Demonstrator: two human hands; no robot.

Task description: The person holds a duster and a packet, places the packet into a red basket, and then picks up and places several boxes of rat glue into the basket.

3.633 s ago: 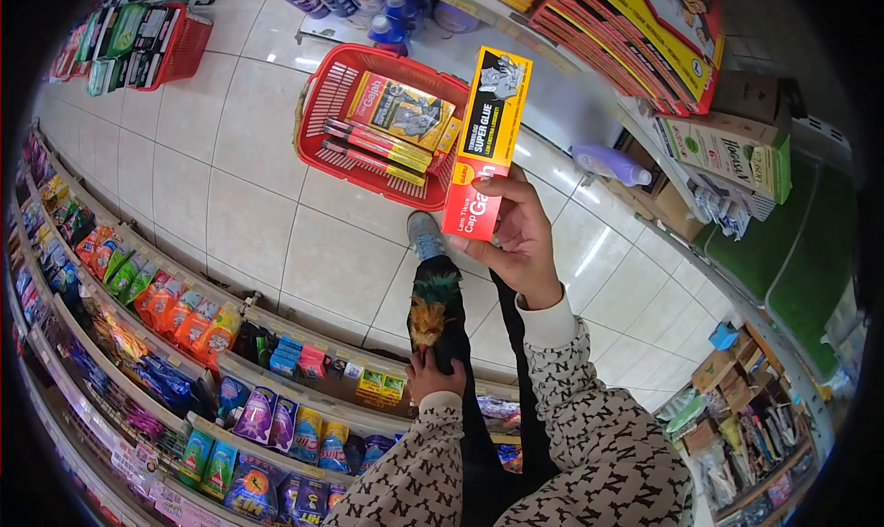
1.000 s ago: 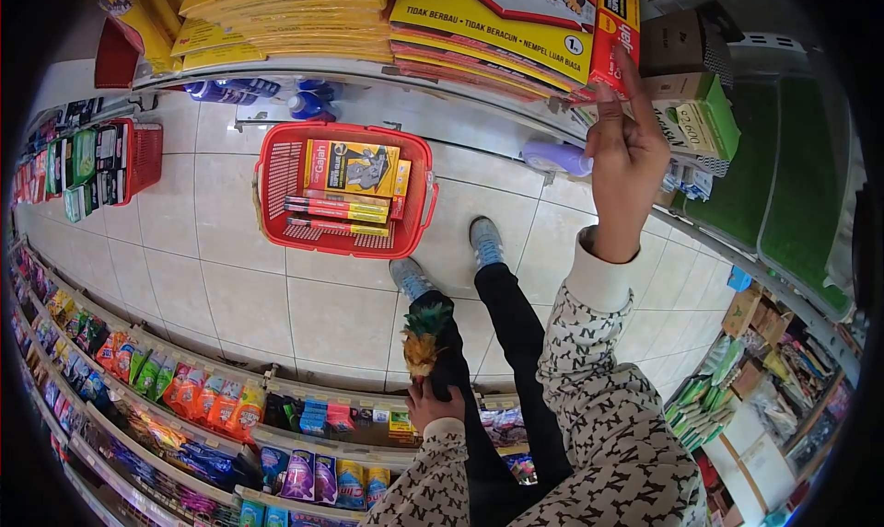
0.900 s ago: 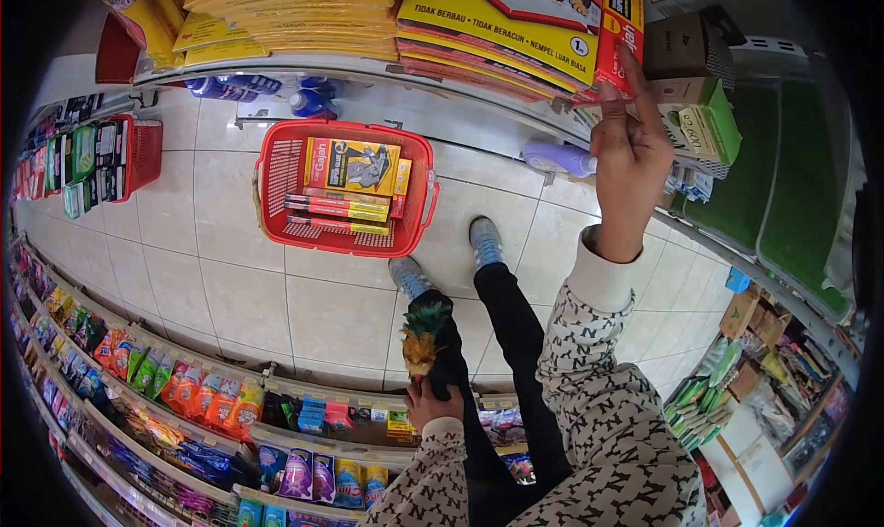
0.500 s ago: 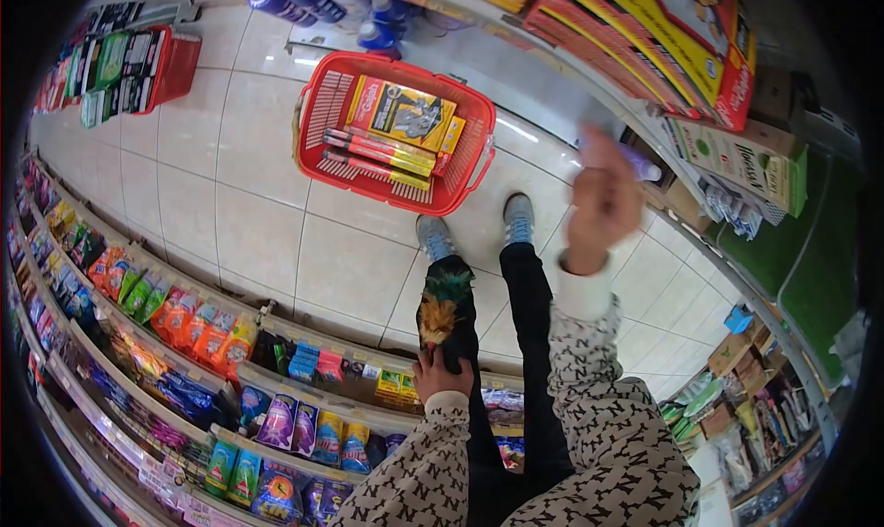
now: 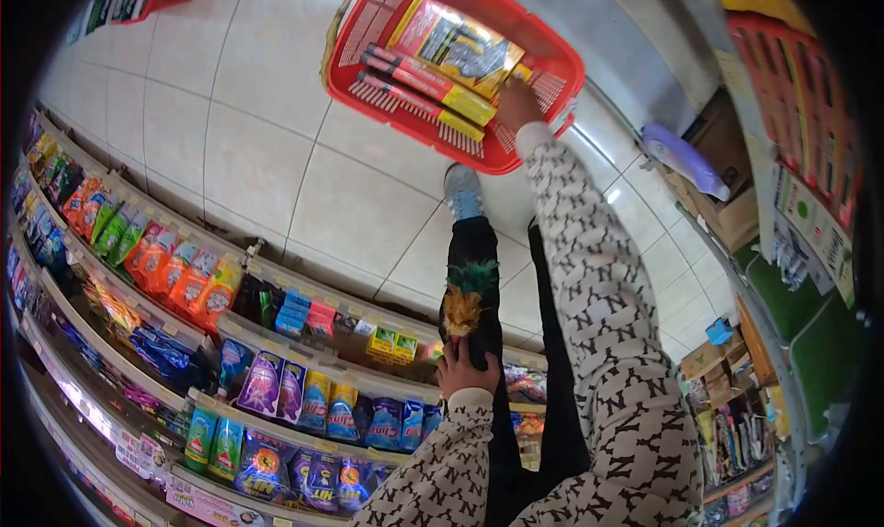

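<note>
My right hand (image 5: 516, 104) reaches down into a red shopping basket (image 5: 368, 30) on the tiled floor and touches the yellow and red glue boxes (image 5: 456, 48) stacked inside; whether its fingers grip one I cannot tell. My left hand (image 5: 465, 372) stays low by my left leg, closed on the handle of a feather duster (image 5: 465, 301) with green and orange feathers. My grey shoe (image 5: 460, 191) stands just in front of the basket.
A shelf of colourful sachets and bottles (image 5: 184, 278) runs along the left. On the right are shelves with red and yellow packs (image 5: 806, 140), a purple bottle (image 5: 686, 159) on the floor and cardboard boxes (image 5: 737, 209).
My right hand placed the glue box on the upper right shelf, then came down empty and now reaches into the red basket. The view tilted downward. My left hand kept the duster.
</note>
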